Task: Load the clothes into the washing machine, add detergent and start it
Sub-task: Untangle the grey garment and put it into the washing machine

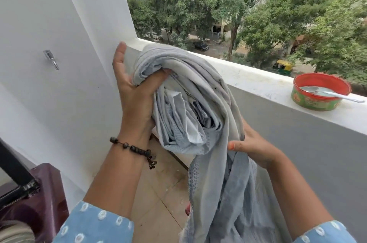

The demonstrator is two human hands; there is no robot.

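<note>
A bundle of light grey clothes [190, 103] is held up in front of me, with loose ends hanging down toward the floor. My left hand [135, 91] grips the bundle's left side, thumb pressed into the folds. My right hand [252, 147] holds the cloth from the lower right, thumb on top. A corner of the maroon washing machine [39, 199] shows at the bottom left. A red and green round tin [319, 91] with white powder and a metal spoon in it stands on the balcony ledge at right.
The white parapet ledge [248, 77] runs across behind the bundle. A white wall with a metal hook [52, 59] stands at left. Tiled floor [158, 193] lies below. Trees and a street are beyond the ledge.
</note>
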